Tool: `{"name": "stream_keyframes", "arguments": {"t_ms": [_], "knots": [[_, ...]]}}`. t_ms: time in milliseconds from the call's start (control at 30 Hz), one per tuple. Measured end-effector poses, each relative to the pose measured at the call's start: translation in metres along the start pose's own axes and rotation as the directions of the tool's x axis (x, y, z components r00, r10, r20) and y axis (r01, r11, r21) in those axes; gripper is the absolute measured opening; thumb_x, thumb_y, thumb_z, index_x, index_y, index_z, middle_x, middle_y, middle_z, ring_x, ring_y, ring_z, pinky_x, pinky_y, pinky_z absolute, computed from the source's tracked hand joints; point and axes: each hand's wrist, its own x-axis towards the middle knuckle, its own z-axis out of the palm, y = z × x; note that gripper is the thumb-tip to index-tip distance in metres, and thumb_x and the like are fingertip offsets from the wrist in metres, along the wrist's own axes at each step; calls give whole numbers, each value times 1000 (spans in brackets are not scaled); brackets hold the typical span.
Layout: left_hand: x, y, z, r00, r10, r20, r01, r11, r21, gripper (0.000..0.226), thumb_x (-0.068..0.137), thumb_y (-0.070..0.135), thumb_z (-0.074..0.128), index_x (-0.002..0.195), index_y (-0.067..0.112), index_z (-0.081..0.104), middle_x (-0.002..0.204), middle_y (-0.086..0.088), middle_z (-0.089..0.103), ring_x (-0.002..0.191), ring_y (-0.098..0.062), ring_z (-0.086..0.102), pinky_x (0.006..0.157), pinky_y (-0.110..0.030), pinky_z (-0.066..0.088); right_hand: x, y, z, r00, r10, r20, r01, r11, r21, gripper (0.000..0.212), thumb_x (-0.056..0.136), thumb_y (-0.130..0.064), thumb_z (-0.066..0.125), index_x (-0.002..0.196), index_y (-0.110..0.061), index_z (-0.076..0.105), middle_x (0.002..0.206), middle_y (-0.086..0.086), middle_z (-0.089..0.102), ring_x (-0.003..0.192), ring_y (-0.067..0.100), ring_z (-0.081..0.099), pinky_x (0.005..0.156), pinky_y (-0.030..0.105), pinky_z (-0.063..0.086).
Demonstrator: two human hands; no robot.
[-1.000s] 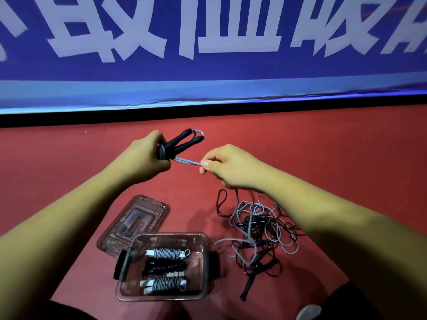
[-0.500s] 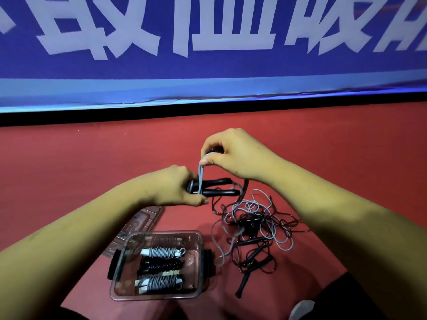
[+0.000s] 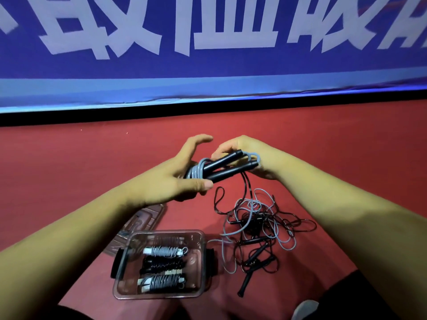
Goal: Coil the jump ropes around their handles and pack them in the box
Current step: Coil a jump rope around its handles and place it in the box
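Nearest, the clear box [image 3: 203, 262] sits open on the red floor [image 3: 69, 169] with three coiled ropes [image 3: 163, 265] lying side by side in it, and its lid [image 3: 143, 219] lies just behind to the left. To the right of the box the tangle [image 3: 258, 229] of grey and dark ropes is still unsorted, so most of the job looks undone. Above it, the pair of black handles [image 3: 226, 167] has risen from where it hung low over the tangle half a second ago and now tilts up to the right. The grey rope [image 3: 196, 170] shows several turns around their lower end, where before a single loop was being drawn over. The left hand [image 3: 182, 179] clamps that coiled end between thumb and lower fingers, forefinger lifted free. The right hand [image 3: 245, 155] has left the loop and now curls around the far ends. The free rope trails down into the tangle and will likely snag other strands as winding goes on. Behind is a blue banner [image 3: 208, 72].
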Motion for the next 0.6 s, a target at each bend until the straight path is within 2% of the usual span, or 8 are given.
{"name": "stream_keyframes", "arguments": {"t_ms": [67,133,200,300,367,467,533,600], "knots": [[-1,4,-3,999,41,-18,-42,997,-65,53,89,19,63,135,35,41,78,-8,59,63,-23,40,53,-32,29,0,3,6,999,27,19,-29,993,110,8,90,-3,62,91,4,66,74,19,64,64,17,60,61,29,49],[1,6,-4,993,64,-101,-73,993,-89,32,87,17,62,119,14,54,78,-9,58,62,-24,39,52,-32,26,2,4,14,998,64,21,-67,977,203,15,95,1,53,86,-3,64,62,5,59,57,15,54,55,28,45],[4,7,-8,971,52,-235,-80,990,-112,25,85,17,62,105,4,54,77,-10,58,60,-23,41,50,-30,28,7,1,22,997,56,47,-64,979,195,18,101,-11,48,90,-9,61,57,1,46,50,13,40,49,24,34],[6,9,-15,924,18,-382,-77,988,-138,18,87,8,66,98,5,53,76,-13,59,56,-21,44,47,-28,33,13,-10,24,997,73,18,-75,975,209,18,104,-27,43,107,-12,53,56,-1,31,45,12,25,45,24,21],[7,8,-21,905,1,-425,-61,990,-126,14,90,-1,64,97,5,53,79,-16,59,55,-22,46,48,-29,36,16,-14,24,1000,28,-4,-27,988,152,17,101,-26,51,114,-16,54,55,2,31,47,15,26,44,26,23],[6,3,-29,883,-22,-469,-29,994,-102,16,89,-4,64,93,8,54,80,-18,61,52,-22,48,48,-29,38,17,-14,26,998,-17,-65,14,999,-45,5,97,-20,58,94,-18,61,55,3,42,44,16,36,45,26,30],[6,-2,-32,864,-45,-501,15,998,-64,16,87,-2,68,93,8,56,73,-15,59,51,-21,50,49,-30,40,17,-13,26,994,-22,-111,4,988,-153,16,98,-21,57,84,-18,64,62,2,55,48,13,51,50,23,41],[7,-8,-33,846,-59,-530,70,998,1,17,86,3,71,93,10,58,63,-7,58,49,-18,53,48,-29,43,17,-15,29,991,-25,-134,-4,976,-217,21,98,-23,56,83,-16,68,65,0,59,55,11,58,55,22,46]]}}
